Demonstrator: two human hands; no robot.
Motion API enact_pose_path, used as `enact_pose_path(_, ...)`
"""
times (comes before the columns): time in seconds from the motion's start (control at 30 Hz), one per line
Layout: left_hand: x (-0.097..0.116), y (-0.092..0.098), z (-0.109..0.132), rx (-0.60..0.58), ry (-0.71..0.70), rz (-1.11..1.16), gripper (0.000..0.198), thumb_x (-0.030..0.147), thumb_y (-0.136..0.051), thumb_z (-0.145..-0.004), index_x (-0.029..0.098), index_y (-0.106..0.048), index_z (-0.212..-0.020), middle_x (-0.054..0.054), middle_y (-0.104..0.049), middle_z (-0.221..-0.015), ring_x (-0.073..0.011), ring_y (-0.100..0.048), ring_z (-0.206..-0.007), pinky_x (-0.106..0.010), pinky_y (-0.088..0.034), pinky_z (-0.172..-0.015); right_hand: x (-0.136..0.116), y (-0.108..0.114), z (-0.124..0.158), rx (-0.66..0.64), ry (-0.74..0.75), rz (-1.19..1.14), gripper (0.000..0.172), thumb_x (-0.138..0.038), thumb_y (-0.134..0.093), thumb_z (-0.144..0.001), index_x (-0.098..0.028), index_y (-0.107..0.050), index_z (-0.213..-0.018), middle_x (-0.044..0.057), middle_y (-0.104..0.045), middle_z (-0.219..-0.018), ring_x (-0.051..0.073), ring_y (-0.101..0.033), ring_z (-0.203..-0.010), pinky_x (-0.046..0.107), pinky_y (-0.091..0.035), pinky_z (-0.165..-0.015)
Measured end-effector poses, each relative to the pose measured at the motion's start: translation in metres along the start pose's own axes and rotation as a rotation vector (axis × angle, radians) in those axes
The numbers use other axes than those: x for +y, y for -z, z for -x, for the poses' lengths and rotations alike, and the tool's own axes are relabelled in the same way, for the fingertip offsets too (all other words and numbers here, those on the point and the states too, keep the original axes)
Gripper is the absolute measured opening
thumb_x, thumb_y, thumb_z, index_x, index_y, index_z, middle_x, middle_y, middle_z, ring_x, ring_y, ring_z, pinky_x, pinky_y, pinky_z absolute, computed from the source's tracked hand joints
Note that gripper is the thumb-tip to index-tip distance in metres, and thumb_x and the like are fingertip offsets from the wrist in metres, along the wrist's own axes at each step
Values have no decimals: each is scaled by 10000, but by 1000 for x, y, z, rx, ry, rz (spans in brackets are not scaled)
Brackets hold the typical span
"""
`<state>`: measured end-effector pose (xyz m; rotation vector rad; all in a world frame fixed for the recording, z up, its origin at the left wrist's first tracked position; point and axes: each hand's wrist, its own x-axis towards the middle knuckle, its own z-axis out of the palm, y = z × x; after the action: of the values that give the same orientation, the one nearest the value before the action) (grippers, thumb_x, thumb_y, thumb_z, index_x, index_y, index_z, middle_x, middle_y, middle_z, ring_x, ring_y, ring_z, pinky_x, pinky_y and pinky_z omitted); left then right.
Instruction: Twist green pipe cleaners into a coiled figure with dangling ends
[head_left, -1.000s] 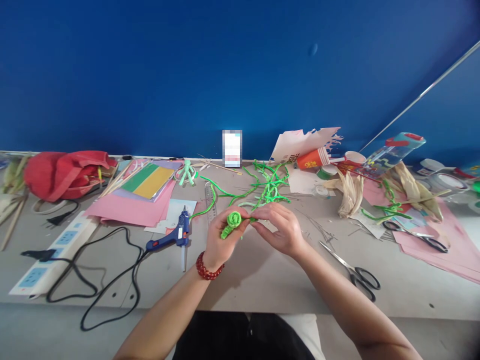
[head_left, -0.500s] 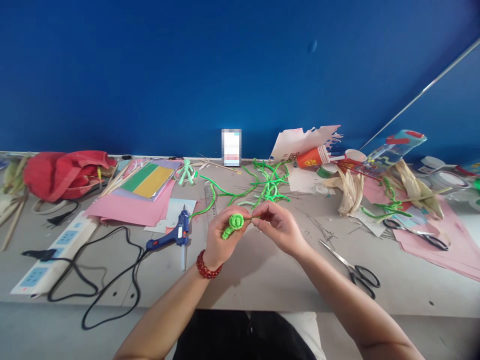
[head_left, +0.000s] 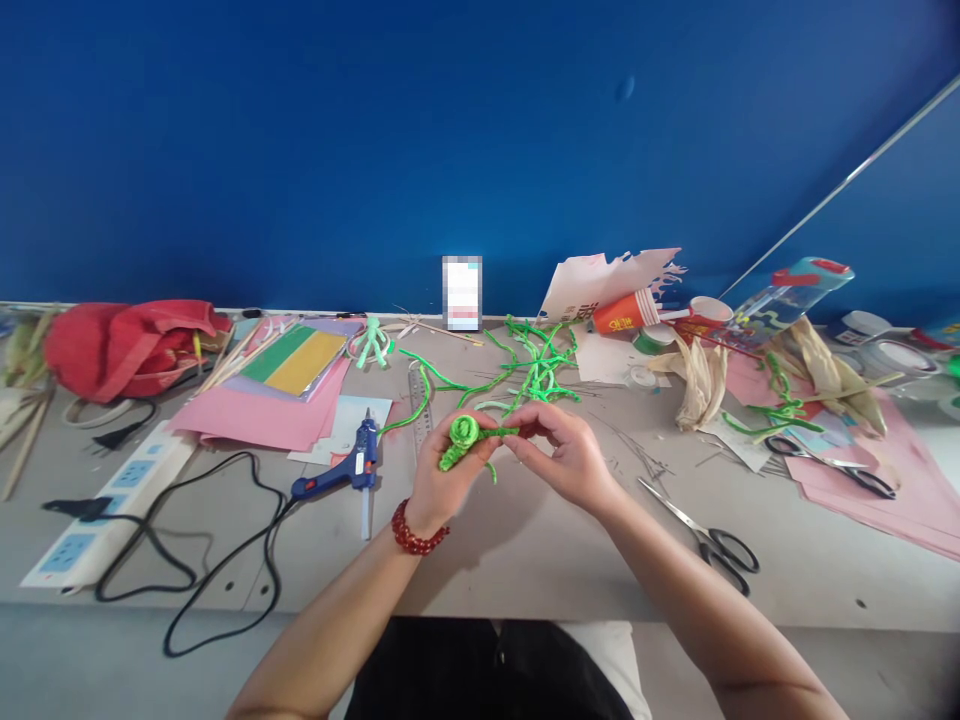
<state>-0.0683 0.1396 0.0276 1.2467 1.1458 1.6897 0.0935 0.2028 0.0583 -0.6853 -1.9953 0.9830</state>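
Note:
A bright green pipe-cleaner figure with a coiled round head is held above the table by my left hand, whose fingers are closed around its body. One twisted green limb sticks out to the right, and a loose end hangs below my left fingertips. My right hand pinches the tip of that right-hand limb between thumb and fingers. Behind both hands lies a tangle of green pipe cleaners. A finished-looking pale green pipe-cleaner figure stands farther back on the left.
A blue glue gun with its black cord lies left of my hands, near a white power strip. Black-handled scissors rest at the right. Pink paper, a steel ruler, paper cups and corn husks surround the work area.
The green figure has turned and shifted slightly left in my left hand. More of its right-hand limb now shows between my hands, and a loose end has come into view below.

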Motion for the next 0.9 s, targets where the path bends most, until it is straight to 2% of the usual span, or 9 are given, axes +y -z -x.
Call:
enact_pose_path(0.13,1,0,-2,-13,30,36,56,248,-734,-819,227,-726,-870,-22,-696,-876,-165,-633,-821,-272,-524,-741,0,0,1,-3,30,50,21,-206,-611,-871,-203,-627,-858,13,-666,-745,147,-601,-671,272,-467,-641)
enact_pose_path(0.43,3,-2,-1,9,140,65,95,287,-741,-800,212,-719,-854,-24,-676,-847,-164,-606,-778,-281,-519,-702,5,-6,4,-21,-122,-75,69,-267,-648,-872,-201,-629,-866,9,-657,-724,145,-608,-641,241,-450,-556)
enact_pose_path(0.57,2,-2,-1,7,143,64,111,304,-747,-791,214,-713,-846,-24,-672,-847,-167,-604,-769,-282,-516,-693,6,-6,5,-48,-165,-109,43,-244,-607,-895,-206,-618,-878,5,-644,-736,144,-615,-651,238,-444,-548)
enact_pose_path(0.9,2,-1,-1,-35,95,12,135,317,-751,-796,199,-701,-839,-26,-651,-803,-175,-599,-763,-289,-511,-674,11,-11,7,-75,-221,-301,117,-286,-557,-942,-209,-567,-855,-9,-596,-701,150,-610,-658,267,-462,-595)
